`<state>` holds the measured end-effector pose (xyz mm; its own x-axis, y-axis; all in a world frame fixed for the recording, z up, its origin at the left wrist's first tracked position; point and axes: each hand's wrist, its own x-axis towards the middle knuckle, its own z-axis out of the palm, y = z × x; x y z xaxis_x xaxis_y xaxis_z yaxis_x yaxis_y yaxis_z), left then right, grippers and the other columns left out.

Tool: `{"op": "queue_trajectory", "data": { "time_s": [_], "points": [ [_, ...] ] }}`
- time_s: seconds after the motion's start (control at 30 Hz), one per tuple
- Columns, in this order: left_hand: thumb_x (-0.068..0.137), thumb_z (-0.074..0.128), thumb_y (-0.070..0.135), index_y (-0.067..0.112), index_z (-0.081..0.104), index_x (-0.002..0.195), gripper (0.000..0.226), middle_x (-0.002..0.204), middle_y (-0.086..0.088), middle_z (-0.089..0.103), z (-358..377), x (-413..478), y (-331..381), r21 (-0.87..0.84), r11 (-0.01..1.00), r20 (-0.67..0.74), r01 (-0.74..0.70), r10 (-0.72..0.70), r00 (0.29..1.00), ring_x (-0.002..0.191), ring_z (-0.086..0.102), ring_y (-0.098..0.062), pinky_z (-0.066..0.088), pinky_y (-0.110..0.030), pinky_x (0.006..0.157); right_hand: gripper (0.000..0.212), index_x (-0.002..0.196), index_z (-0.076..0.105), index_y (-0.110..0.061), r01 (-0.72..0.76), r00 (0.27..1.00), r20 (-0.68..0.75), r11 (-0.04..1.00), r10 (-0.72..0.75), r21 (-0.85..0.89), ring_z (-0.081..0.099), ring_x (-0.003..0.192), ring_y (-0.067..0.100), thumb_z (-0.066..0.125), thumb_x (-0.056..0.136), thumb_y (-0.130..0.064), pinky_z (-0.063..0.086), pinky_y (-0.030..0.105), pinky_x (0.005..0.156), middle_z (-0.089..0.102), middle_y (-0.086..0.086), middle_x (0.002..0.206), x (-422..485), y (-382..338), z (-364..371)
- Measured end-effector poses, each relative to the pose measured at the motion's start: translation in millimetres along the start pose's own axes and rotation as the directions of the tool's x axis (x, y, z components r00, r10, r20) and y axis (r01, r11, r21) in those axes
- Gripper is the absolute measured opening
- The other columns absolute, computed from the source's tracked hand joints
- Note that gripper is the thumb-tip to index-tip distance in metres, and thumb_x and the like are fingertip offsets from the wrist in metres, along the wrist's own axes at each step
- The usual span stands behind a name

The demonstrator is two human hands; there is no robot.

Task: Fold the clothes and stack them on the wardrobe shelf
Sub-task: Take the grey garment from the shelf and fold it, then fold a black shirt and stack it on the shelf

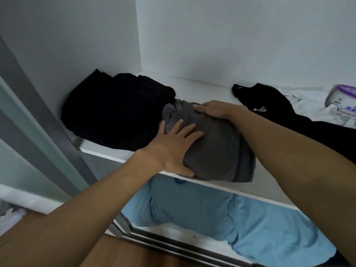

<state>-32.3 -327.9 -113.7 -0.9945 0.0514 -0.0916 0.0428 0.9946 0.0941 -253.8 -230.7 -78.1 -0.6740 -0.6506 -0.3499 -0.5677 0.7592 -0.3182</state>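
White wardrobe panels box in a white shelf (202, 87). On it the left grip (173, 145) lies spread flat, fingers apart, on a folded dark grey cloth bundle (217, 151). The right grip (212, 109) rests with straight fingers over the bundle's far edge, clamping nothing. That bundle sits against a folded black pile (119, 112) on its left and overhangs the shelf's front lip, so it seems set down but not yet pushed home.

The task looks partly done: to the right, a loose black garment with a white logo (269, 112) and a crumpled white cloth (308, 101) lie unfolded. A purple-and-white packet (342, 99) is blurred and cut off, the right thumb is hidden, and the pale blue fabric (240, 218) below the shelf cannot be identified.
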Motion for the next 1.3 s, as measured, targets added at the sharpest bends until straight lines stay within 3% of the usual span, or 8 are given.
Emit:
{"op": "queue_trajectory", "data": {
  "time_s": [0.13, 0.27, 0.5, 0.6, 0.7, 0.83, 1.03, 1.3],
  "points": [
    [0.075, 0.066, 0.062, 0.037, 0.019, 0.153, 0.094, 0.166, 0.005, 0.013, 9.2, 12.7, 13.9, -0.037, 0.994, -0.21, 0.1, -0.105, 0.972, 0.154, 0.005, -0.029, 0.009, -0.072, 0.115, 0.092, 0.141, 0.055, -0.031, -0.084, 0.993, 0.078, 0.996, 0.083, 0.014, 0.048, 0.133, 0.023, 0.032, 0.076, -0.092, 0.029, 0.04, 0.113, 0.047, 0.001, 0.153, 5.1, -17.8, -8.7],
    [0.079, 0.07, 0.055, 0.033, 0.015, 0.153, 0.095, 0.166, 0.001, 0.006, 13.6, 29.1, 34.4, -0.119, 0.964, -0.249, 0.236, -0.259, 0.933, 0.154, -0.001, -0.033, 0.019, -0.068, 0.115, 0.074, 0.152, 0.037, -0.029, -0.073, 0.984, 0.161, 0.996, 0.081, -0.054, 0.032, 0.146, 0.024, 0.028, 0.094, -0.074, 0.019, 0.04, 0.115, 0.032, 0.002, 0.162, 1.9, -16.0, -14.5],
    [0.083, 0.063, 0.057, 0.027, 0.008, 0.156, 0.096, 0.164, -0.012, 0.012, -4.9, 33.2, 52.7, 0.033, 0.958, -0.045, 0.284, -0.282, 0.958, 0.143, 0.025, -0.046, 0.039, -0.057, 0.106, 0.046, 0.123, 0.063, -0.017, -0.067, 0.923, -0.38, 0.998, 0.062, -0.001, 0.054, 0.123, 0.031, 0.043, 0.095, -0.047, 0.037, 0.054, 0.107, 0.059, 0.009, 0.137, -38.8, -12.4, -13.6],
    [0.07, 0.053, 0.064, 0.027, 0.039, 0.145, 0.086, 0.149, -0.006, 0.042, -30.9, 32.8, 30.4, -0.321, 0.936, 0.136, 0.147, -0.108, 0.985, 0.133, 0.044, -0.035, 0.041, -0.049, 0.106, 0.056, 0.134, 0.055, -0.028, -0.095, 0.838, -0.534, 0.994, 0.11, 0.057, 0.045, 0.133, 0.033, 0.045, 0.087, -0.056, 0.03, 0.06, 0.108, 0.05, 0.005, 0.144, -85.2, 5.8, 13.6],
    [0.067, 0.049, 0.064, 0.028, 0.054, 0.132, 0.075, 0.136, -0.002, 0.052, -42.5, 54.2, 10.1, -0.602, 0.789, -0.098, 0.121, -0.223, 0.97, 0.131, 0.048, -0.027, 0.043, -0.047, 0.106, 0.066, 0.144, 0.046, -0.026, -0.105, 0.826, -0.533, 0.979, 0.184, 0.176, 0.035, 0.141, 0.033, 0.047, 0.087, -0.059, 0.031, 0.06, 0.112, 0.042, 0.009, 0.15, -111.6, 25.7, 44.2],
    [0.093, 0.044, 0.062, 0.024, 0.022, 0.155, 0.076, 0.167, -0.01, 0.006, -2.5, 78.7, 12.0, -0.39, 0.864, -0.099, 0.317, -0.382, 0.919, 0.152, 0.006, -0.038, 0.019, -0.06, 0.119, 0.065, 0.154, 0.033, -0.019, -0.113, 0.853, -0.461, 0.95, 0.244, 0.292, 0.025, 0.147, 0.032, 0.044, 0.099, -0.052, 0.029, 0.05, 0.117, 0.03, 0.014, 0.159, -104.4, 37.0, 67.0],
    [0.102, 0.033, 0.044, 0.024, 0.029, 0.153, 0.056, 0.166, -0.008, 0.018, 24.3, 83.7, -3.5, -0.358, 0.905, -0.33, 0.232, -0.355, 0.875, 0.151, 0.016, -0.031, 0.028, -0.058, 0.114, 0.06, 0.149, 0.038, -0.026, -0.159, 0.743, -0.601, 0.949, 0.296, 0.271, 0.028, 0.146, 0.028, 0.035, 0.098, -0.057, 0.037, 0.053, 0.11, 0.034, 0.008, 0.156, -96.4, 32.8, 88.0],
    [0.101, 0.035, 0.026, 0.02, 0.033, 0.15, 0.049, 0.163, -0.011, 0.022, 9.8, 70.2, 15.2, -0.202, 0.932, -0.242, 0.3, -0.344, 0.907, 0.15, 0.016, -0.036, 0.01, -0.067, 0.117, 0.052, 0.149, 0.044, -0.023, 0.001, 0.857, -0.469, 0.911, 0.212, 0.412, 0.023, 0.149, 0.02, 0.052, 0.1, -0.036, 0.019, 0.033, 0.119, 0.029, 0.004, 0.162, -119.0, 45.1, 82.1]
  ]
}}
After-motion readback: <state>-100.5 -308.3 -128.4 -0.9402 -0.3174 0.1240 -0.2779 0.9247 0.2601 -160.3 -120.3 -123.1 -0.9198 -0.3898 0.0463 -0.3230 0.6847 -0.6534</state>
